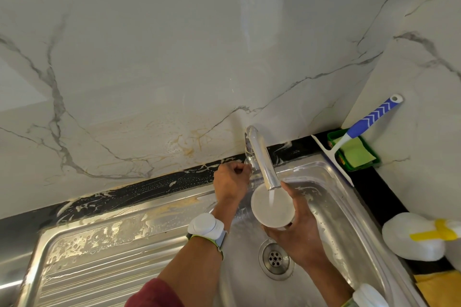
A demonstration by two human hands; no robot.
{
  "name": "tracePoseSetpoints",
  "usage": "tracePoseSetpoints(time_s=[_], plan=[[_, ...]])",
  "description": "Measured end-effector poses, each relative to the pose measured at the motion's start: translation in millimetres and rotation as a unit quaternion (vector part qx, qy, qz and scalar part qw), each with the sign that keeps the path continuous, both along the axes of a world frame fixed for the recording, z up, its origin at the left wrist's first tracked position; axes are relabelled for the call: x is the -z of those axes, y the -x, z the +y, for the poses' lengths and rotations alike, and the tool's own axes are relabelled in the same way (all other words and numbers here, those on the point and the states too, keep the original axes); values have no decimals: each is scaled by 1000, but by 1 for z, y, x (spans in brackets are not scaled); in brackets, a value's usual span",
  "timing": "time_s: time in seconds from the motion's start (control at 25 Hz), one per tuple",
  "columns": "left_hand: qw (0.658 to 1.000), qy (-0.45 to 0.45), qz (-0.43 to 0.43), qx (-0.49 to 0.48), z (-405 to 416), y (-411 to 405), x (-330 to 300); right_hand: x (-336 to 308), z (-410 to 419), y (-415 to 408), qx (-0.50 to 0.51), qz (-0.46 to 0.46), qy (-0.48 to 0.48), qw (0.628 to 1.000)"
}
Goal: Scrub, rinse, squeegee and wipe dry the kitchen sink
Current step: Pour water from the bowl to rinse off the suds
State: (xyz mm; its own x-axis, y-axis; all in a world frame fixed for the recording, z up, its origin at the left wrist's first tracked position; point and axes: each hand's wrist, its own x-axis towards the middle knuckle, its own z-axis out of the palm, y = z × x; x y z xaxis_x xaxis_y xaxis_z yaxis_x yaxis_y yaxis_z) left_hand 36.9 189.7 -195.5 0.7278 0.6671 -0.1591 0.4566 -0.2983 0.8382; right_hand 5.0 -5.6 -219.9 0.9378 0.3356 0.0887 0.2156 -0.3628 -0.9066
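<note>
Head view: nearest, at the near edge of the stainless sink [349, 244], the drain [275, 258] lies open in the basin floor, soap film clinging to the basin walls and the ribbed drainboard [99, 264] on the left. Just above the drain, the right hand [298, 229] is wrapped around a white cup [272, 207], held upright with its mouth directly under the tap spout [264, 164]; a stream of water falls straight into it. Beside it, the left hand [230, 182] is curled on what seems to be the tap handle at the spout's base, though the handle itself is hidden by the fingers. The spout's long axis runs from the back edge of the sink out towards the person, ending over the cup. I judge this is filling for a rinse: the soapy walls lie on all sides of the cup, the drainboard away to the left. Farther back, at the far right corner of the worktop, the squeegee [349, 142] leans in a green holder [374, 159] with a green sponge [356, 152].
</note>
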Motion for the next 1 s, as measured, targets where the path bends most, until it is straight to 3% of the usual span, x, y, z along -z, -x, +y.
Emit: tracePoseSetpoints(time_s=[0.48,1.0], plan=[[1000,23,-7,-3,-1,1,-4,0,3,2,-8,-2,3,1000],[969,233,-35,-79,-3,6,-4,31,1,4,-9,55,2,998]])
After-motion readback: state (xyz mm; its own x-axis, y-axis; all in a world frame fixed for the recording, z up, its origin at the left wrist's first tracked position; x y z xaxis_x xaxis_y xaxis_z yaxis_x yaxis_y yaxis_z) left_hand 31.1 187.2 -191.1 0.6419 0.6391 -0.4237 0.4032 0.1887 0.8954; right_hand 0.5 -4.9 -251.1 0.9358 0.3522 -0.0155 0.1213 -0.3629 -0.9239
